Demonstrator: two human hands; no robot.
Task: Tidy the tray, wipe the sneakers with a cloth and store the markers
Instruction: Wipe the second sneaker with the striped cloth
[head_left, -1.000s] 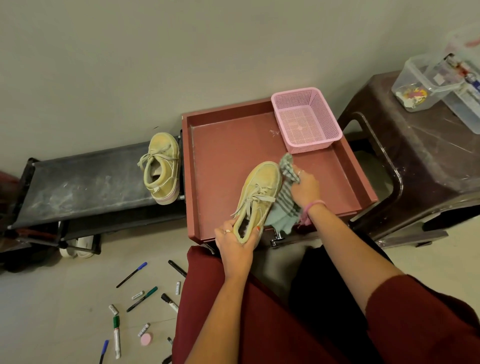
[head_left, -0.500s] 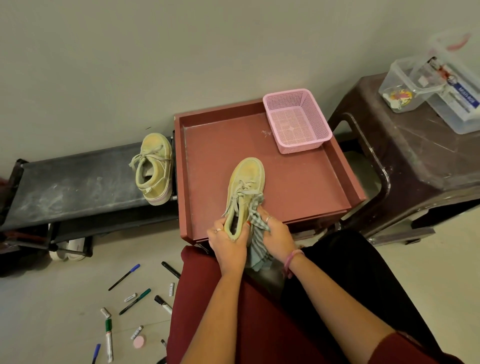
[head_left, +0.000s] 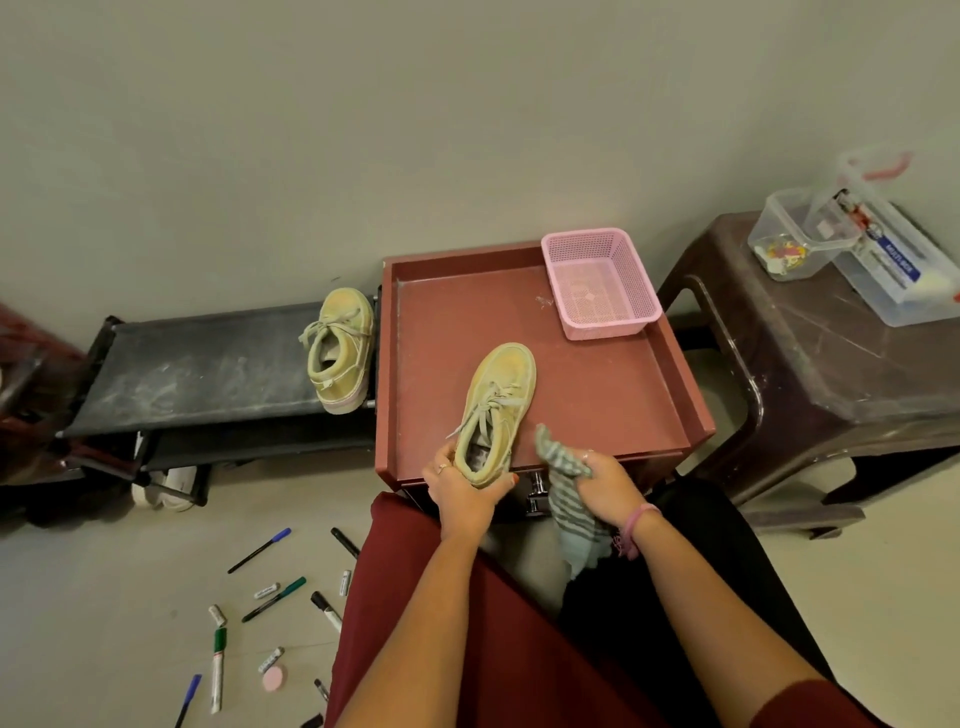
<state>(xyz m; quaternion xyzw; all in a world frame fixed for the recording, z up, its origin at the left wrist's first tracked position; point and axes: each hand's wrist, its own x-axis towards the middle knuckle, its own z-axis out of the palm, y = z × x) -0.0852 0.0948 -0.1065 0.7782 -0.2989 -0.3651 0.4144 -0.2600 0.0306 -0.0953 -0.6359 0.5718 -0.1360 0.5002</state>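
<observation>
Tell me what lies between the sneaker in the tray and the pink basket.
Head view: only bare tray floor separates the sneaker from the pink basket.

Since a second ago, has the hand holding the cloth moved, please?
Yes. The right hand with the cloth has drawn back from beside the sneaker toe toward the tray near edge.

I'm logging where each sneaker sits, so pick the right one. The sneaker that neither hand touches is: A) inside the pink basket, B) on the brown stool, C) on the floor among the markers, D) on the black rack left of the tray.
D: the second sneaker sits on the black rack just left of the red tray, while the left hand grips the sneaker on the tray.
</observation>
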